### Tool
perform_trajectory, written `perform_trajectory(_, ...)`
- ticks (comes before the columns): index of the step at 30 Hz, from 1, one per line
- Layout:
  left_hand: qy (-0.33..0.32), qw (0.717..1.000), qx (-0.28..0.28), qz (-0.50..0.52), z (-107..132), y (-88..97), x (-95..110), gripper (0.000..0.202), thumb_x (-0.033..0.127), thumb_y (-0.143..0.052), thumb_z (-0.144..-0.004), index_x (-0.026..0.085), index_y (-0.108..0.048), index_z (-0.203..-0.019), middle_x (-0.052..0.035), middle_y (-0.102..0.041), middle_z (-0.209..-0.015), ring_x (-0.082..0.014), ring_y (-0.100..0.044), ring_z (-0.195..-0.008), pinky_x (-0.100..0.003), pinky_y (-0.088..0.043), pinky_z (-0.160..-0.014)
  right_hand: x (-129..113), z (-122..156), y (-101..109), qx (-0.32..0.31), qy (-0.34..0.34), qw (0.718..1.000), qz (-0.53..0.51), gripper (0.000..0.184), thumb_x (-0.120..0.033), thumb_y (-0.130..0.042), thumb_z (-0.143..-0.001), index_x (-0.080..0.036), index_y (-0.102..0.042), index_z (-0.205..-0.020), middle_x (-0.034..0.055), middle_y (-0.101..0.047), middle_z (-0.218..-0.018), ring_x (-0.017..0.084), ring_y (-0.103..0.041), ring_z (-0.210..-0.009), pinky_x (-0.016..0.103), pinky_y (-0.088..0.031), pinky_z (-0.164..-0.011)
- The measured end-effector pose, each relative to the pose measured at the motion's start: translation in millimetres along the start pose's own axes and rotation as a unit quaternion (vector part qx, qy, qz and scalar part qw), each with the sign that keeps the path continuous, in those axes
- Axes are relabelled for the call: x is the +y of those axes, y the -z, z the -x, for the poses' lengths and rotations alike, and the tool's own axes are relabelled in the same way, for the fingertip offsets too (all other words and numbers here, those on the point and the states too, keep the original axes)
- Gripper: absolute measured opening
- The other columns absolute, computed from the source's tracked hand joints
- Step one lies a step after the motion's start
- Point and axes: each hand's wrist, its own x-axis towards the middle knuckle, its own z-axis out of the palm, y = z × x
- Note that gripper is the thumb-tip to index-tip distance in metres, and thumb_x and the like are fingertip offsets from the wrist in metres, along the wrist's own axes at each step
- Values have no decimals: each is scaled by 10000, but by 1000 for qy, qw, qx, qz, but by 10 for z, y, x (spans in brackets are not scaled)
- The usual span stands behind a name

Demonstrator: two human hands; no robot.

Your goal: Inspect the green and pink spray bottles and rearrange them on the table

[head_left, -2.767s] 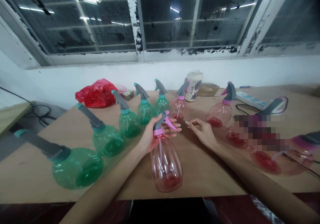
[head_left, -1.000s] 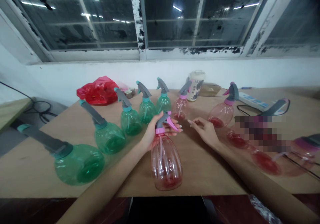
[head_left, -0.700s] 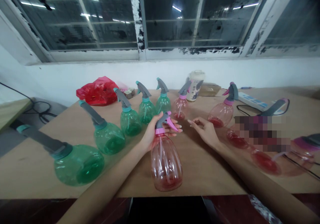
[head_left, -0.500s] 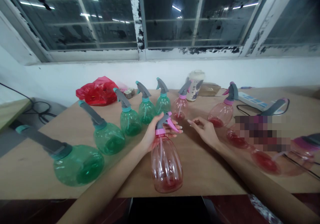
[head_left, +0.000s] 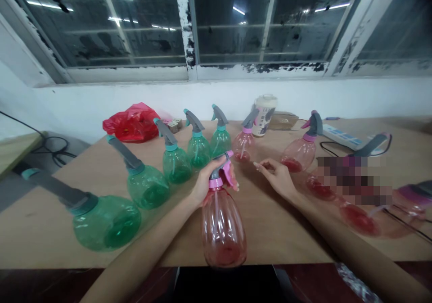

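My left hand (head_left: 205, 177) is closed round the neck and grey head of a pink-tinted spray bottle (head_left: 224, 226), its fingers on the pink trigger. The bottle stands nearly upright near the table's front edge, and a little red shows at its base. My right hand (head_left: 278, 177) rests by the table to the right, fingers loosely bent and apart from the thumb, with nothing visible in it. Beyond the hands stands another pink spray bottle (head_left: 243, 145). A further pink spray bottle (head_left: 299, 154) is beside my right hand.
Several green spray bottles, including one nearby (head_left: 146, 188), line the left side of the wooden table (head_left: 270, 231). More pink bottles (head_left: 359, 217) stand at right, partly pixelated. Behind are a red plastic bag (head_left: 131, 123), a white cup (head_left: 264, 116) and a power strip (head_left: 344, 136).
My left hand has shifted its grip, fingers now wrapped over the trigger. The held bottle has moved slightly down and left. My right hand has stayed put.
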Motion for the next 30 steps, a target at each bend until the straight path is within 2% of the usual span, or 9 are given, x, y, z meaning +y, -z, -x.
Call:
perform_trajectory(2, 5, 1000, 2, -5, -9, 12, -1, 448, 472, -432, -864, 105, -646, -721, -87, -652, -632, -188, -649, -626, -244, -480, -572, -2, 1, 2, -1, 1, 1000, 0, 318, -503, -566, -797, -191, -604, -749, 32, -650, -751, 186, -616, -723, 294, -465, -714)
perform_trajectory(5, 50, 998, 27, 11, -43, 52, -37, 527, 520, -375, -879, 84, -667, -826, -140, -699, -774, -228, -682, -745, -249, -500, -585, -6, 1, 6, -3, 0, 1000, 4, 322, -505, -558, -801, -190, -609, -756, 39, -659, -756, 191, -621, -733, 299, -469, -718)
perform_trajectory(9, 80, 994, 52, 43, -80, 88, -99, 531, 519, -369, -883, 78, -664, -897, -162, -709, -890, -245, -690, -812, -263, -519, -628, -3, -4, 4, -4, 0, 1000, 10, 326, -506, -554, -801, -188, -609, -763, 47, -666, -762, 196, -625, -741, 306, -474, -723)
perform_trajectory(16, 91, 993, 44, 53, -78, 80, -122, 526, 511, -380, -882, 68, -659, -935, -178, -708, -912, -268, -688, -850, -297, -531, -665, 9, -8, 4, -8, 6, 1000, 19, 332, -520, -543, -802, -195, -608, -773, 46, -665, -769, 201, -623, -740, 320, -470, -727)
perform_trajectory(30, 101, 992, 49, 64, -85, 90, -144, 513, 492, -369, -889, 69, -657, -933, -177, -705, -907, -258, -688, -832, -288, -518, -648, 21, -8, 2, -16, 8, 1000, 14, 321, -507, -549, -805, -193, -613, -778, 41, -671, -771, 193, -625, -736, 313, -467, -726)
